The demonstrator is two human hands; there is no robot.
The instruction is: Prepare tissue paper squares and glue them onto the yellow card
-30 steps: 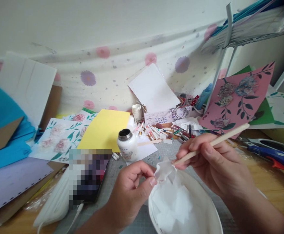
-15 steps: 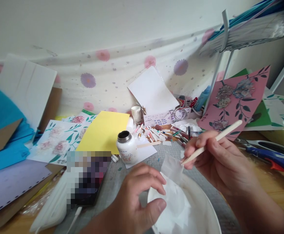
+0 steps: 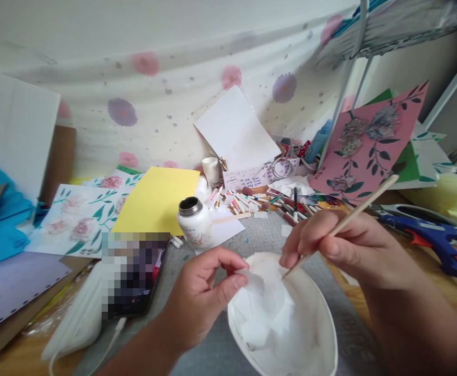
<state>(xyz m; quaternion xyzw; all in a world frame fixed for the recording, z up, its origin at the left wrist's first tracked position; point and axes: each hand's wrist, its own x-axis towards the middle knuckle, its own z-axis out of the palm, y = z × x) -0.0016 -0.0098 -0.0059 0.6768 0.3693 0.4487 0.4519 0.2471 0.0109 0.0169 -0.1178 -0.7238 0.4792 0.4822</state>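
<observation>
My left hand [image 3: 200,292] pinches a small white tissue square [image 3: 252,279] between thumb and forefinger, just over the rim of a white bowl [image 3: 324,334]. The bowl holds several more white tissue pieces [image 3: 267,318]. My right hand [image 3: 341,245] grips a thin wooden stick [image 3: 353,214] like a pen. The stick's lower tip points down at the tissue above the bowl, and its upper end angles up to the right.
An open white bottle [image 3: 194,222] stands behind the bowl beside yellow paper [image 3: 157,198]. Markers [image 3: 247,201] lie scattered further back. A blue glue gun [image 3: 428,235] and scissors lie at right, a pink flower card [image 3: 369,141] leans behind, a phone [image 3: 134,277] lies at left.
My left hand let go of the lifted tissue, dipped to the bowl and now pinches a piece at its rim. The stick's tip dropped toward the bowl. The view shifted slightly.
</observation>
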